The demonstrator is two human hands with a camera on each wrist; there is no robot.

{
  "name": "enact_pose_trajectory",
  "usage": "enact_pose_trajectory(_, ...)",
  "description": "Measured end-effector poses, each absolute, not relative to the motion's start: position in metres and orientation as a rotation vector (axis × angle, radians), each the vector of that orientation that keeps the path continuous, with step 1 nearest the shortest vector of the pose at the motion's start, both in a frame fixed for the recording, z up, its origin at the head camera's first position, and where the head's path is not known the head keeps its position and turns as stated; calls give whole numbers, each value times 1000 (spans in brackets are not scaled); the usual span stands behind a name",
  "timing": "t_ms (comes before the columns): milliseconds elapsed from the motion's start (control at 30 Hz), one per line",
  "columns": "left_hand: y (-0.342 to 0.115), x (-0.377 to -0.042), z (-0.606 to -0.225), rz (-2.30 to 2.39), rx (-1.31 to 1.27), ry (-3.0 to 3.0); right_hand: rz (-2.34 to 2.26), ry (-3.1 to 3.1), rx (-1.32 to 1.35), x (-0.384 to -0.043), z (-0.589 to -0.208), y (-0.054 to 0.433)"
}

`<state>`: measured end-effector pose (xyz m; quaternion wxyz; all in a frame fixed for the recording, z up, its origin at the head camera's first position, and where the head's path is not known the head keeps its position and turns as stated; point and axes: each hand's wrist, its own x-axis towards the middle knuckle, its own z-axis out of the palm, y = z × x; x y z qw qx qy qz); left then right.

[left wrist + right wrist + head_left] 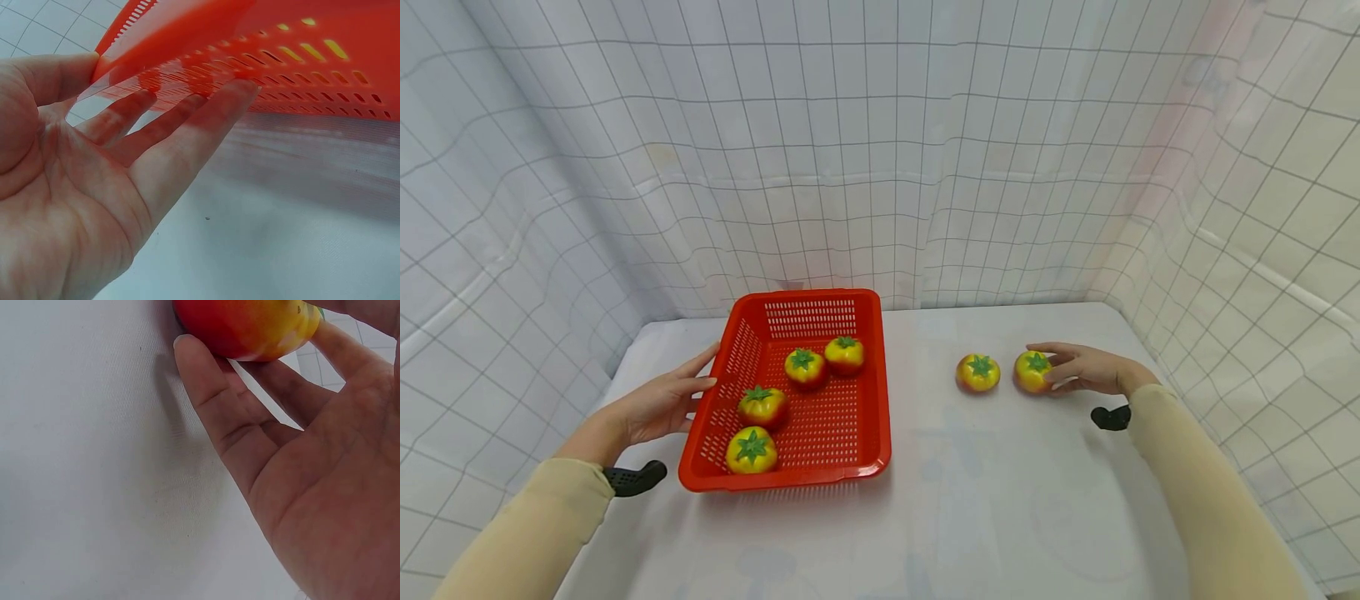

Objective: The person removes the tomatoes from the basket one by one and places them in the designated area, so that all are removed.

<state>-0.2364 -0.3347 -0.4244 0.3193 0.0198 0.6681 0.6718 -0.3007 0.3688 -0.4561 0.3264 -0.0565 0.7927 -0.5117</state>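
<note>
A red plastic basket with slotted walls stands on the left of the table, holding several red-and-yellow tomatoes with green star-shaped tops, such as one tomato. My left hand is at its left side. In the left wrist view, the straight, spread fingers touch the perforated outer wall, and the thumb is by the rim. On the right, my right hand reaches around a tomato on the table. In the right wrist view, its long, spread fingers lie beside this tomato, apart from the palm.
Another tomato lies on the white table, just left of the one at my right hand. White curtains with a grid pattern enclose the back and both sides. A black wrist piece sits below the left hand.
</note>
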Motion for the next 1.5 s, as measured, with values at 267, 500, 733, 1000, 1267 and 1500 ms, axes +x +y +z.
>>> enact_pose_trajectory(267,-335,-236,-425,1766,56,1760,-1347,2078,-149,-300,-455,368)
enact_pose_trajectory(500,-335,-235,-425,1767,60,1756,-1344,2091,-141,-300,-455,370)
enact_pose_trajectory(733,-335,-235,-424,1767,52,1754,-1338,2100,-137,-301,-455,373)
enact_pose_trajectory(1000,-335,-236,-426,1764,47,1749,-1323,2101,-160,-297,-449,379)
enact_pose_trajectory(1267,-335,-236,-425,1767,34,1744,-1329,2153,-183,-293,-431,389)
enact_pose_trajectory(1500,-335,-236,-424,1769,49,1740,-1398,2183,-195,-290,-421,397)
